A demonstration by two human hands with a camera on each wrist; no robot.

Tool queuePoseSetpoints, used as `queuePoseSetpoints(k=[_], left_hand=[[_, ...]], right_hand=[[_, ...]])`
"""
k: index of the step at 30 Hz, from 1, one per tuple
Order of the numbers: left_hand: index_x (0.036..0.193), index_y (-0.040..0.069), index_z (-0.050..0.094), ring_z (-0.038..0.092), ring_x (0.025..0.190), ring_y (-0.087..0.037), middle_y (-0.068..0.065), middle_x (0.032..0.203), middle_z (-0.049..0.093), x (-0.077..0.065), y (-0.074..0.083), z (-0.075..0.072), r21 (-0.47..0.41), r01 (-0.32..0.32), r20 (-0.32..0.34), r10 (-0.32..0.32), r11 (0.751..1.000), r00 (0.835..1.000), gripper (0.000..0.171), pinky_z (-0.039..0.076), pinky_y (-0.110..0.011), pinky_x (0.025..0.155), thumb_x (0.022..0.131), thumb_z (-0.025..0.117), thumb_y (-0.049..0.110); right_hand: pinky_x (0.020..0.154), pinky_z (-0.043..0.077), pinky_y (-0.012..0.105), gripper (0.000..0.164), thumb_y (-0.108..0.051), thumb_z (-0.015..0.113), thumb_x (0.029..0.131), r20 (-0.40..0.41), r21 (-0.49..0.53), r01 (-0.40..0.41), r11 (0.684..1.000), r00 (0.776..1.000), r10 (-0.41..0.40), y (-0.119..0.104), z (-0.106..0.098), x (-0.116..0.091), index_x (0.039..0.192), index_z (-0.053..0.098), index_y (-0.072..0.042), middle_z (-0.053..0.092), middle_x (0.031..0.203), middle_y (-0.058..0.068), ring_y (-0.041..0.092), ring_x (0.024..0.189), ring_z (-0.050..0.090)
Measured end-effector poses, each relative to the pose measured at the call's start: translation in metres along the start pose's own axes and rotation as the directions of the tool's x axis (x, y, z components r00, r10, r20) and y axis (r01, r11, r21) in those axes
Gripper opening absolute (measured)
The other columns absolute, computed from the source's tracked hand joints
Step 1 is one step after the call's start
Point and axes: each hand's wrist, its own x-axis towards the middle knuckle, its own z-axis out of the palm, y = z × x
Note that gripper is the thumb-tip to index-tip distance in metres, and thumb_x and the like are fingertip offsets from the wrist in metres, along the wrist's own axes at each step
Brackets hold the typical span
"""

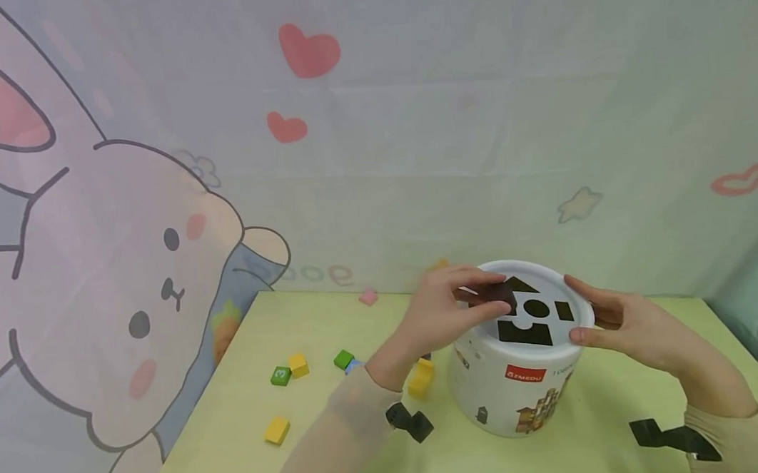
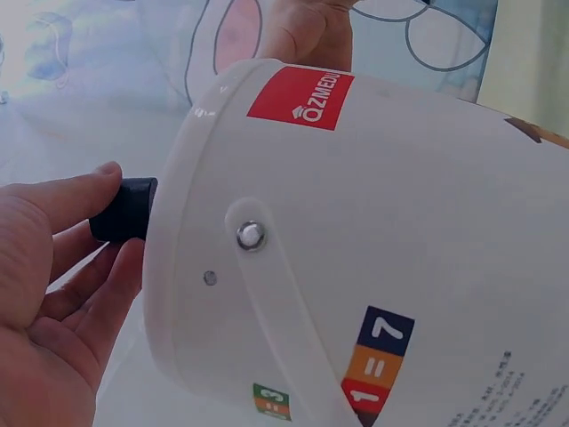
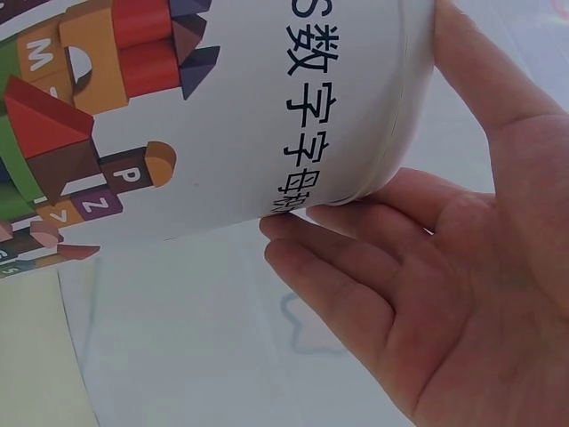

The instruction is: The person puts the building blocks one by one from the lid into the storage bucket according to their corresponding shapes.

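Observation:
A white bucket with printed block pictures stands upright on the table. Its white lid has several shaped holes that look dark inside. Above the lid's left part, my left hand pinches a small dark block between thumb and fingers. The block's far end meets the lid in the left wrist view; whether it sits in a hole is hidden. My right hand holds the bucket by its upper right side, thumb and fingers around the rim. In the right wrist view its fingers lie against the wall.
Yellow blocks lie left of the bucket, one partly behind my left wrist. Further left are a green numbered block, another green block and a lone yellow block. A printed cloth hangs behind the table.

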Motion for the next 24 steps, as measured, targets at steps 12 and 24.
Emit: queuePoseSetpoints(k=[12, 24], left_hand=[[0.128, 0.001, 0.077, 0.070, 0.096, 0.001, -0.006, 0.116, 0.077, 0.017, 0.005, 0.015, 0.089, 0.100, 0.063, -0.105, 0.991, 0.992, 0.039, 0.058, -0.016, 0.084, 0.093, 0.087, 0.013], [0.130, 0.003, 0.076, 0.069, 0.092, 0.005, -0.001, 0.115, 0.076, 0.030, 0.009, 0.025, 0.104, 0.188, 0.089, -0.197, 0.977, 0.976, 0.039, 0.056, -0.013, 0.083, 0.094, 0.086, 0.012]], right_hand=[[0.093, 0.053, 0.020, 0.093, -0.021, 0.077, 0.102, 0.017, 0.031, 0.032, 0.999, 0.999, -0.033, 0.000, 0.000, 0.003, 0.171, 0.018, -0.006, 0.055, 0.152, 0.028, 0.042, 0.132, 0.061], [0.090, 0.056, 0.021, 0.091, -0.019, 0.075, 0.103, 0.036, 0.043, 0.029, 0.999, 0.999, -0.030, 0.003, -0.003, 0.006, 0.171, 0.016, -0.005, 0.053, 0.152, 0.032, 0.047, 0.133, 0.060]])
